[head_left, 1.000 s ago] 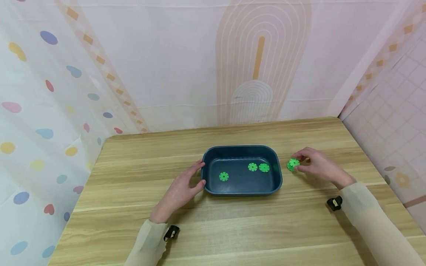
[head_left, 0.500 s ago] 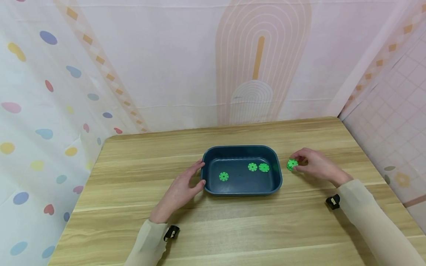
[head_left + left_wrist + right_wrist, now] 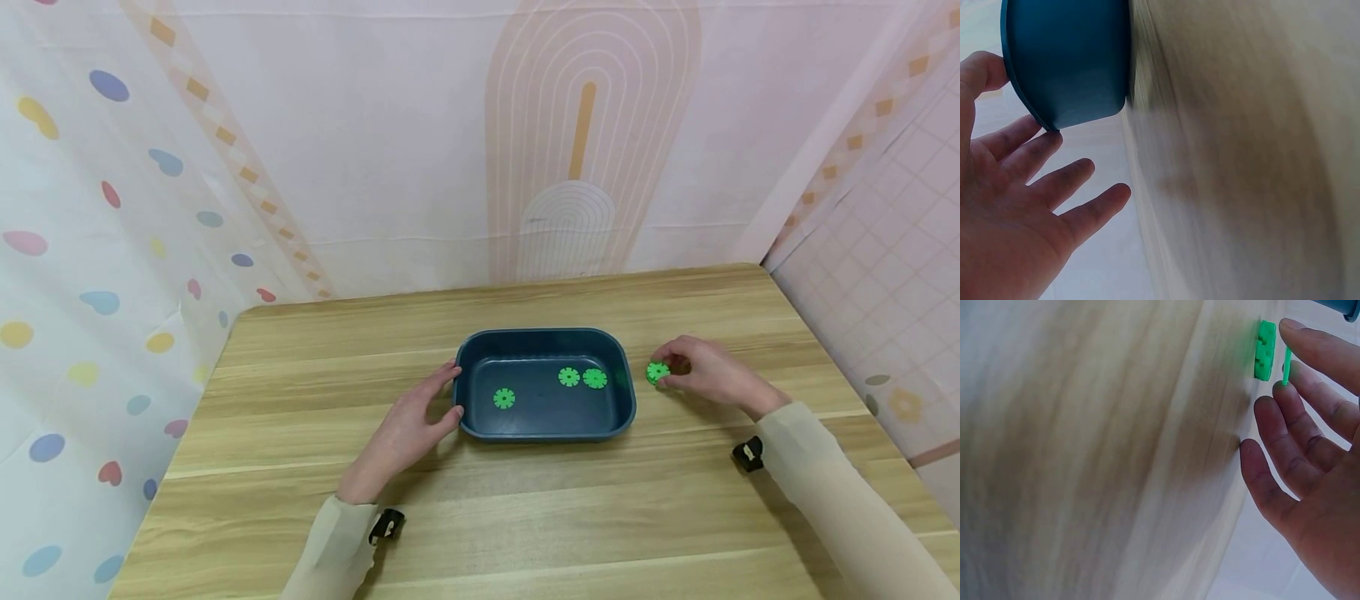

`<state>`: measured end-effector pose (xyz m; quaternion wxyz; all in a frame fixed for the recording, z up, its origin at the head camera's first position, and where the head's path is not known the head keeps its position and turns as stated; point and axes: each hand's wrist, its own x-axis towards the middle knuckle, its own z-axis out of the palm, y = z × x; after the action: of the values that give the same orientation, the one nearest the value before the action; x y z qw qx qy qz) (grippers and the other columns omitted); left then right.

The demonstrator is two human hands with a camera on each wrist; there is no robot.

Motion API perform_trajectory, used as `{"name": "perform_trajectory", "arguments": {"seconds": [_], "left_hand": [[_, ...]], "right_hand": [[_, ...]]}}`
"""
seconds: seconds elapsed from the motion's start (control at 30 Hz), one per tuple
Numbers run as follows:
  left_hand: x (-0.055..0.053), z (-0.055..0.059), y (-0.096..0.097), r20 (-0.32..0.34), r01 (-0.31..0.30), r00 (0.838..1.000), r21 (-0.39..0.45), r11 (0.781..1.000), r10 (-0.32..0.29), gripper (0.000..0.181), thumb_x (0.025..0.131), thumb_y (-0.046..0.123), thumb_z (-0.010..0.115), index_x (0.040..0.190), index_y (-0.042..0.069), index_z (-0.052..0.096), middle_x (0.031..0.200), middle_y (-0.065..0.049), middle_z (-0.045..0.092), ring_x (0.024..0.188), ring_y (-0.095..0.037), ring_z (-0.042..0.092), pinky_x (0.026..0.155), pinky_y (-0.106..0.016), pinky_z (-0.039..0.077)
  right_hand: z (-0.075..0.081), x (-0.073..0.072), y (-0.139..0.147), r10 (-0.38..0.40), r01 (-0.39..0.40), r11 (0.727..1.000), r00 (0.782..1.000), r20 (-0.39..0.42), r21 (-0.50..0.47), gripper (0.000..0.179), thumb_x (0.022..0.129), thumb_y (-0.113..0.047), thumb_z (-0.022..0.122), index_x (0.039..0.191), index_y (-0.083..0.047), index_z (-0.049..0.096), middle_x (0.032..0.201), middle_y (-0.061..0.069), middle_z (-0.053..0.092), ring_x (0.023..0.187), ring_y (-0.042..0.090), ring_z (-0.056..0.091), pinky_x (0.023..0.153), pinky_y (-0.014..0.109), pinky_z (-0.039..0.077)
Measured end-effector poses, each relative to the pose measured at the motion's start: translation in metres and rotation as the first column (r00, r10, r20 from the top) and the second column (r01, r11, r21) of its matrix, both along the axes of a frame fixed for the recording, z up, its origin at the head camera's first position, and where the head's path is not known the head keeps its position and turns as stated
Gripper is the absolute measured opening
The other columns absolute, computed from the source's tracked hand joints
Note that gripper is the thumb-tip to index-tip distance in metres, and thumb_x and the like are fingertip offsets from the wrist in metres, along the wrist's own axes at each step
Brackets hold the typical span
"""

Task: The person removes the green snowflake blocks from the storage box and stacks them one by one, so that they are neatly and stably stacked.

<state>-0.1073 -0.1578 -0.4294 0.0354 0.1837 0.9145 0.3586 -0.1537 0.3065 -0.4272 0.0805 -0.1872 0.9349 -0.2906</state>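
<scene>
My left hand (image 3: 405, 429) touches the left end of a dark blue plastic tray (image 3: 543, 437), thumb and fingertips spread along its rim. In the left wrist view, the fingers are fairly straight, and some stand off the tray wall (image 3: 1072, 62). Right of the tray, my right hand (image 3: 708, 372) pinches a green notched snowflake disc (image 3: 1287, 365) between thumb and fingers. Just below that disc, a small stack of similar green discs (image 3: 1264, 351) lies on the table; a narrow gap separates them. Several green discs (image 3: 504, 398) lie flat inside the tray, some overlapping at its right.
Everything rests on a wood-grain table (image 3: 555, 517). A patterned curtain (image 3: 405, 150) hangs along the back and left, with a pale grid-patterned cloth (image 3: 900, 208) at right. Each wrist wears a small black device (image 3: 387, 525).
My right hand has shifted slightly left, bringing the pinched disc over the stack, which it now mostly covers in the head view. The left hand and tray have stayed put.
</scene>
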Motion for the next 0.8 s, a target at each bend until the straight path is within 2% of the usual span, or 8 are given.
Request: {"name": "perform_trajectory", "arguments": {"seconds": [0.4, 0.8], "left_hand": [[-0.0001, -0.0008, -0.0005, -0.006, 0.004, 1.000, 0.003, 1.000, -0.004, 0.060, 0.101, 0.026, 0.068, 0.155, 0.011, 0.048, 0.165, -0.005, 0.038, 0.149, -0.031, 0.039, 0.118, -0.055, 0.036], [-0.0007, -0.0004, -0.0001, -0.004, 0.006, 1.000, 0.008, 1.000, -0.006, 0.061, 0.101, 0.026, 0.068, 0.156, 0.010, 0.047, 0.165, -0.005, 0.038, 0.149, -0.031, 0.040, 0.118, -0.055, 0.036]], "right_hand": [[-0.0010, -0.0010, 0.0000, 0.008, -0.008, 1.000, 1.000, -0.008, -0.007, 0.026, 0.089, -0.010, 0.082, 0.111, -0.001, 0.073, 0.101, 0.005, 0.068, 0.090, 0.020, 0.060, 0.080, 0.034, 0.053], [-0.0016, -0.0009, 0.0015, 0.017, -0.017, 1.000, 1.000, -0.010, -0.014, 0.025, 0.090, -0.011, 0.082, 0.111, -0.001, 0.073, 0.103, 0.006, 0.068, 0.091, 0.020, 0.060, 0.082, 0.036, 0.054]]}}
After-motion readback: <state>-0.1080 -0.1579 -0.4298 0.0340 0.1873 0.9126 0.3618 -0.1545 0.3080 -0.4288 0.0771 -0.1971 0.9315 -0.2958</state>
